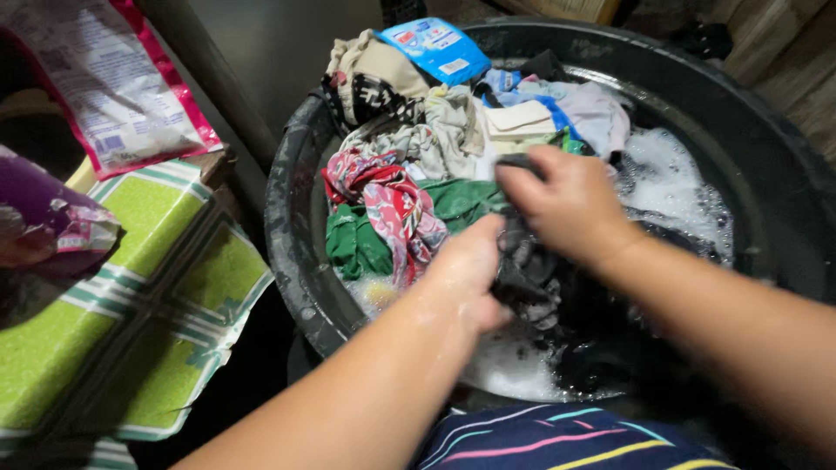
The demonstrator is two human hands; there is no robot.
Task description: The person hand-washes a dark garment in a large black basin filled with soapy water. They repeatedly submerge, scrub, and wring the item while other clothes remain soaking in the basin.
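Dark wet garment (522, 270), gripped by both hands above the soapy water in a large black plastic basin (292, 252). The left hand (470, 270) is clenched on the garment's near part, its knuckles pressed into the cloth; the right hand (566, 204) is clenched on the upper part of the same garment, fingers curled over a dark fold. The two hands lie close together, the cloth bunched between them. White suds (670, 183) float on the water to the right of the hands and again at the basin's near edge.

Behind and to the left of the hands, a heap of unwashed laundry fills the far side of the basin: a green garment (357, 244) lowest, touching the water; a red-and-white patterned cloth (392, 204) draped over it; pale grey and beige pieces above. A blue detergent sachet (435, 48) rests on top of the heap, tilted.

To the left of the basin stands a surface covered with a green-and-white checked cloth (148, 270). On it lies a pink-edged plastic packet (104, 83), and just beside that a crumpled purple wrapper (43, 218). A striped dark fabric (557, 439), with pink, yellow and turquoise lines, shows at the lower edge of the view.
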